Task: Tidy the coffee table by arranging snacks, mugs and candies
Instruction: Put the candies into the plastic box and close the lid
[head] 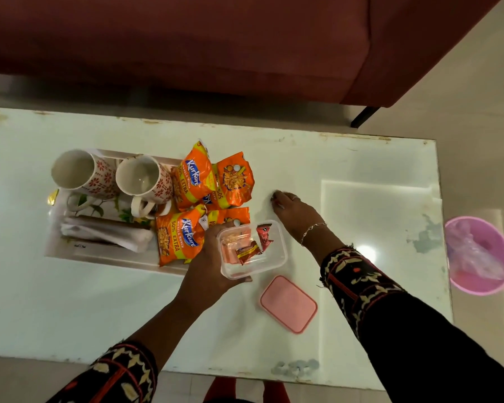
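My left hand (208, 267) holds a clear plastic box (252, 250) above the white coffee table (346, 170); red-wrapped candies (249, 251) lie inside it. My right hand (291, 212) reaches down to the table top just right of the snack packets, fingertips curled on the surface; whatever is under them is hidden. Several orange Kurkure snack packets (192, 181) lie stacked on a tray (70, 251). Two white mugs with a red pattern (82, 175) (144, 181) stand on the same tray, left of the packets.
The box's pink lid (288, 303) lies on the table near the front edge. Folded napkins (105, 232) rest on the tray. A dark red sofa (216, 39) stands behind the table. A pink bin (477, 254) with a plastic liner is on the floor at the right.
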